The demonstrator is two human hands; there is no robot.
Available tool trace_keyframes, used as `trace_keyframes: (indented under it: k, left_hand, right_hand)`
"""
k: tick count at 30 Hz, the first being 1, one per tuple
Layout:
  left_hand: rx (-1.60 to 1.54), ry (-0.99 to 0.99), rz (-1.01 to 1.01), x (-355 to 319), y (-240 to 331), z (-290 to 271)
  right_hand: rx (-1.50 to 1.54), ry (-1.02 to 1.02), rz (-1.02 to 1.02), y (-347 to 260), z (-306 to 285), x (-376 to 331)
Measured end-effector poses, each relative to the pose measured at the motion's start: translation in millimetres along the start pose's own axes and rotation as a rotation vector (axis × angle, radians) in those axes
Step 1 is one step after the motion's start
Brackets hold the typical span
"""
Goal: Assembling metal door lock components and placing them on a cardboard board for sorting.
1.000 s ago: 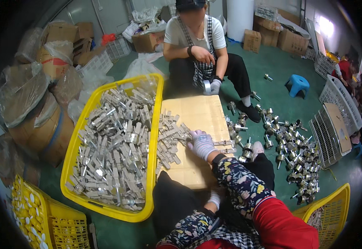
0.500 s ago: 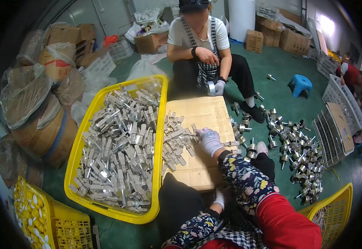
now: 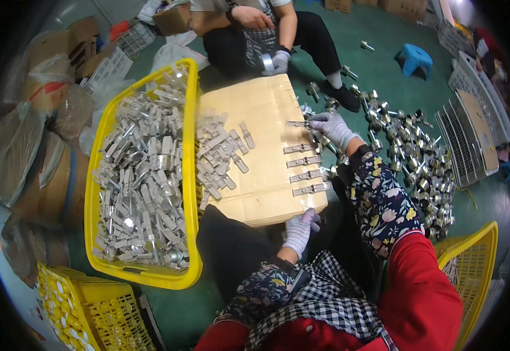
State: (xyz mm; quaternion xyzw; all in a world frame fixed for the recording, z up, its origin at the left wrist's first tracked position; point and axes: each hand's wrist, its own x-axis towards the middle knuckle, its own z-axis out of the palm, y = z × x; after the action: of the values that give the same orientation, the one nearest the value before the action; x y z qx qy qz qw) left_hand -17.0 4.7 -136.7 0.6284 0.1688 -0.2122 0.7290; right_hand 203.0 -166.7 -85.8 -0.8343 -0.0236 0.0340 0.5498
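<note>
A person seated on a green floor works over a flat cardboard box (image 3: 261,117) lying across their lap. Their right hand (image 3: 332,126), in a white knit glove, reaches to the box's far right edge, fingers pinched on the end of a flat metal strip (image 3: 297,124) that lies on the cardboard. Four more strips (image 3: 305,168) lie in a neat column just below it, each apart from the next. The left hand (image 3: 300,228), also gloved, rests against the box's near edge with fingers loosely curled — it holds nothing that can be seen.

On the box's left side sits a loose pile of metal pieces (image 3: 220,153), spilling toward a yellow crate (image 3: 192,117) heaped with the same parts. To the right, on the floor, lies a wide scatter of small metal fittings (image 3: 413,152).

Across the box sits another person, whose gloved hand (image 3: 277,61) holds a small metal part — their face is out of view. A blue stool (image 3: 414,57) stands behind.
</note>
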Motion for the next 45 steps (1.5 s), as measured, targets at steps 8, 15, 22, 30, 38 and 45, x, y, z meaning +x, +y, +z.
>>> trace_keyframes:
  k: [8,15,22,30,38,45]
  left_hand:
    - [-0.063,0.061,-0.065,-9,2,5]
    - [-0.085,0.047,-0.037,-9,1,5]
    - [-0.063,0.032,-0.06,-9,-1,3]
    - [-0.016,0.056,-0.08,-6,-2,6]
    - [-0.03,0.002,-0.071,-2,8,4]
    - [0.086,0.029,-0.027,-7,-2,1]
  right_hand:
    - [0.137,-0.101,0.168,25,11,16]
    - [-0.015,-0.141,0.153,32,22,19]
    - [-0.018,-0.152,0.149,33,22,19]
    - [-0.036,-0.165,0.13,40,20,22]
    - [-0.285,-0.006,0.128,21,23,29]
    - [-0.686,-0.095,0.243,-15,24,-3]
